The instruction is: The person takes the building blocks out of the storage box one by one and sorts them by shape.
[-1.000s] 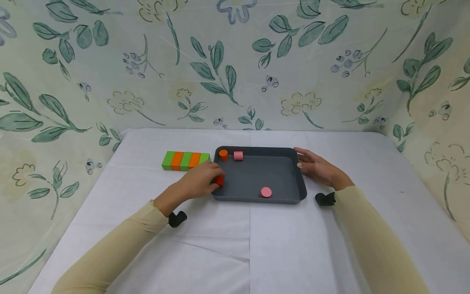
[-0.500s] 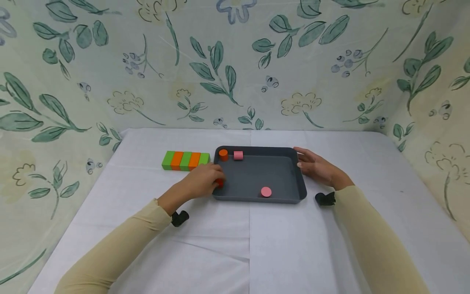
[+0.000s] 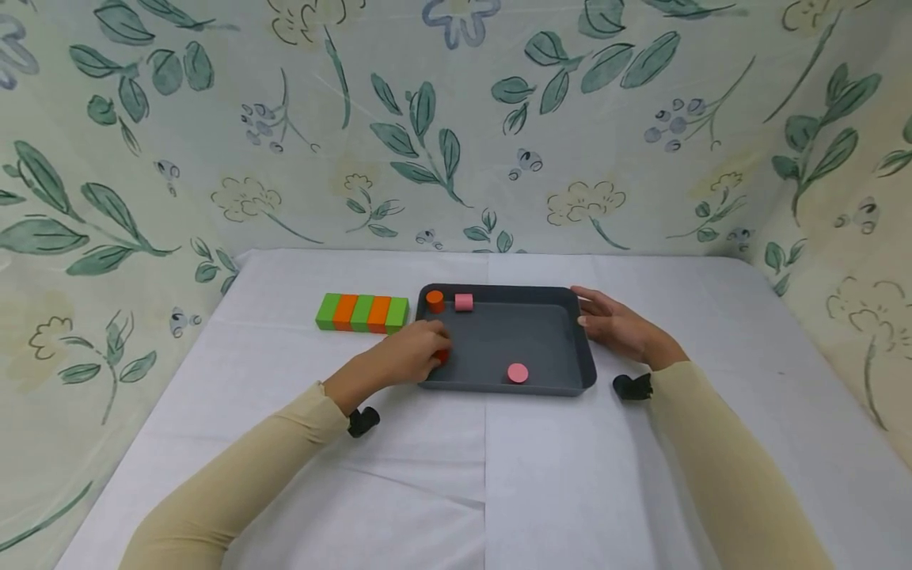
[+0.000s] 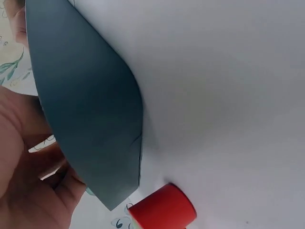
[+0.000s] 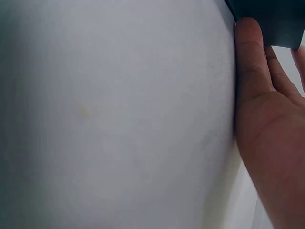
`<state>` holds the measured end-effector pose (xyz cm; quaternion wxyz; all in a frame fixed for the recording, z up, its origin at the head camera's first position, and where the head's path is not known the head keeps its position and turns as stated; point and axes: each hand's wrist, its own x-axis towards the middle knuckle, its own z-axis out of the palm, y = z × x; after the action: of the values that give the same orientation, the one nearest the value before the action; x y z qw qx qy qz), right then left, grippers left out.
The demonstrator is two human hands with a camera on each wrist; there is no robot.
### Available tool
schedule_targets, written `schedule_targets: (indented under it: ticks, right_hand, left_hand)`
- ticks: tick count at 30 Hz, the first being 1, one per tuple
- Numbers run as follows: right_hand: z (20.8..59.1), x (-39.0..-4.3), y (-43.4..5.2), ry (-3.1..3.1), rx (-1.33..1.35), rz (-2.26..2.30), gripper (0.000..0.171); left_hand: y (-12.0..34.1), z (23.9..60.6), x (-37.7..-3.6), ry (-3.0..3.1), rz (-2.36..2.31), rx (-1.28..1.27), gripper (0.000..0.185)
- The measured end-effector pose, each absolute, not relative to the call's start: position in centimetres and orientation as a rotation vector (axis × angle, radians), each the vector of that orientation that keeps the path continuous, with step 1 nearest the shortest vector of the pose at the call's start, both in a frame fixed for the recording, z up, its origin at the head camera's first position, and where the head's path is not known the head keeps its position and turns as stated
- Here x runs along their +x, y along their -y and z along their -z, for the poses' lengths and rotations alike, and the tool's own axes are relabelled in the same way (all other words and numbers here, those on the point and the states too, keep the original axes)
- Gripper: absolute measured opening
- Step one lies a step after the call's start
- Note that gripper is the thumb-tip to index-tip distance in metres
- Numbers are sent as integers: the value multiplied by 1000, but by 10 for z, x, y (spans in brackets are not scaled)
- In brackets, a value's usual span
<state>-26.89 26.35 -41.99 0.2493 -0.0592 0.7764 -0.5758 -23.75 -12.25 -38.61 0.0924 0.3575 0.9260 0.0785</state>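
Tray (image 3: 506, 336), grey, on white desk (image 3: 556, 483): over the last half second I see the left grip (image 3: 418, 352) shift slightly toward three o'clock, red piece (image 3: 442, 357) going along; positioning, I judge, remains unfinished. Red piece: pinched at the left grip's curled fingertips, between three and four o'clock from its middle, at the tray's nine o'clock side. Right grip (image 3: 623, 331): fingers nearly straight, touching the tray's three o'clock wall.

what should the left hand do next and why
Probably set the red piece down and let go: the left hand holds it inside the tray's left end, where an orange piece stands, and the right hand touches the opposite end.
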Motion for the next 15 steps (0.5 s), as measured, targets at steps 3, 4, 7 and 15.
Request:
schedule_targets:
  ticks: [3, 4, 7, 15]
  right_hand:
    - [419, -270, -263, -2115, -162, 1566, 76]
    - [419, -270, -263, -2117, -161, 1564, 76]
    - [419, -270, -263, -2117, -155, 1564, 76]
    - [420, -270, -263, -2121, -146, 1557, 77]
  left_hand:
    - [121, 385, -236, -2680, -263, 1016, 39]
    - [120, 385, -236, -2672, -269, 1006, 42]
    - [118, 386, -235, -2670, -286, 996, 46]
    - [110, 390, -236, -2717, -262, 980, 38]
